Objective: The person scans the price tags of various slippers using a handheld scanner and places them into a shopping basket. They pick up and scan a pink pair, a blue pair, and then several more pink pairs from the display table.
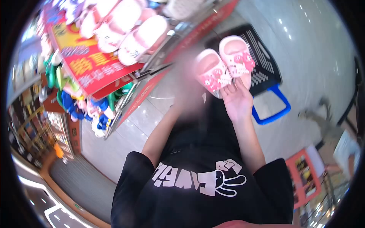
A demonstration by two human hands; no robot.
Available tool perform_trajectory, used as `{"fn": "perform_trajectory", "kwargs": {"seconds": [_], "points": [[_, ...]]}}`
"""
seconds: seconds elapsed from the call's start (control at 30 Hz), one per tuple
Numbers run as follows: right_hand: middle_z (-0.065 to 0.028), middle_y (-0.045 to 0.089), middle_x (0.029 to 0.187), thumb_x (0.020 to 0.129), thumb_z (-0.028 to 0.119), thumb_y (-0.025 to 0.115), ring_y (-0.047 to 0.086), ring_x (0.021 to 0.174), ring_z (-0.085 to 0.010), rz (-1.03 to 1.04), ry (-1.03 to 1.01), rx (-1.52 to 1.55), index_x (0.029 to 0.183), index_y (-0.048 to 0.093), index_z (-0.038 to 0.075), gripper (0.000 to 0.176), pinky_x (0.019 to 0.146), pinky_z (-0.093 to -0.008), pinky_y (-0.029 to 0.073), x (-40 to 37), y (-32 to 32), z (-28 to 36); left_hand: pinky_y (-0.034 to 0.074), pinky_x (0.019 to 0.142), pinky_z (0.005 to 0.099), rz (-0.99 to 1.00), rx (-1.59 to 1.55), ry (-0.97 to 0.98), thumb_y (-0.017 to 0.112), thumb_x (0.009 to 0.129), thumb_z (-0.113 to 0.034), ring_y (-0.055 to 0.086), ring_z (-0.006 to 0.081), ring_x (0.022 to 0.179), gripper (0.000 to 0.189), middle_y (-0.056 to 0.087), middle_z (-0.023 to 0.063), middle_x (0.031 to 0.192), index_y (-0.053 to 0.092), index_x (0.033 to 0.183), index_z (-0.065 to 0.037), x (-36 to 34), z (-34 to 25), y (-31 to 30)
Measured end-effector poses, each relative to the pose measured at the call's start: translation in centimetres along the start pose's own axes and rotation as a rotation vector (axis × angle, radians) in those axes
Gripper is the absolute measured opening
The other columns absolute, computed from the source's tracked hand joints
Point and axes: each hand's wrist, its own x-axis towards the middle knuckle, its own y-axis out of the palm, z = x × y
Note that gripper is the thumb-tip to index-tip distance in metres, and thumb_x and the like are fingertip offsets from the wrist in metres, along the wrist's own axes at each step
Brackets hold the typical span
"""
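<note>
My right hand (237, 99) is closed on a pair of pink-and-white clogs (218, 74), gripping them at the toe end. Pink character charms sit on the uppers, and the two clogs lie side by side, touching. To their left is my left hand (190, 85), smeared by motion, so its fingers cannot be made out. It is near the left clog; whether it touches cannot be told. Below and behind the clogs, a black shopping basket (272, 64) with a blue handle (279, 116) rests on the floor, partly hidden by them.
At the upper left stands a display rack with more pale clogs (146, 38) and a red-and-yellow sign (89, 62). Colourful plush-like items (81, 104) hang under it. Grey tiled floor (129, 133) surrounds me. A pink-framed panel (304, 176) stands at the lower right.
</note>
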Motion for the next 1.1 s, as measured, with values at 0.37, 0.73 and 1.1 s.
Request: {"fn": "perform_trajectory", "kwargs": {"seconds": [0.37, 0.73, 1.1], "points": [[-0.0215, 0.045, 0.139, 0.094, 0.011, 0.046, 0.042, 0.133, -0.0327, 0.07, 0.347, -0.257, 0.144, 0.03, 0.0, 0.054, 0.114, -0.0473, 0.032, -1.7, 3.6, -6.6, 0.048, 0.094, 0.0404, -0.068, -0.019, -0.33, 0.068, 0.077, -0.02, 0.062, 0.0336, 0.11, 0.078, 0.063, 0.0228, 0.121, 0.035, 0.147, -0.009, -16.2, -10.5, -17.0], [-0.0169, 0.066, 0.103, 0.09, 0.01, 0.054, 0.066, 0.097, -0.0289, 0.224, 0.658, -0.98, 0.142, 0.035, -0.007, 0.059, 0.095, -0.0428, 0.05, -3.4, 3.5, -20.7, 0.05, 0.087, 0.0406, -0.43, -0.338, -0.309, 0.07, 0.076, -0.024, 0.065, 0.0334, 0.102, 0.045, 0.067, 0.022, 0.108, 0.064, 0.116, -0.005, -21.0, 13.7, -6.1], [-0.0091, 0.064, 0.101, 0.092, 0.011, 0.049, 0.062, 0.091, -0.0168, 0.419, 0.485, -0.778, 0.137, 0.04, -0.01, 0.051, 0.085, -0.032, 0.049, -6.0, 16.6, -40.9, 0.052, 0.064, 0.0349, -0.539, -0.609, -0.554, 0.071, 0.075, -0.021, 0.067, 0.0241, 0.068, 0.044, 0.07, 0.0127, 0.083, 0.064, 0.115, -0.003, -33.0, 29.2, -15.5]]}}
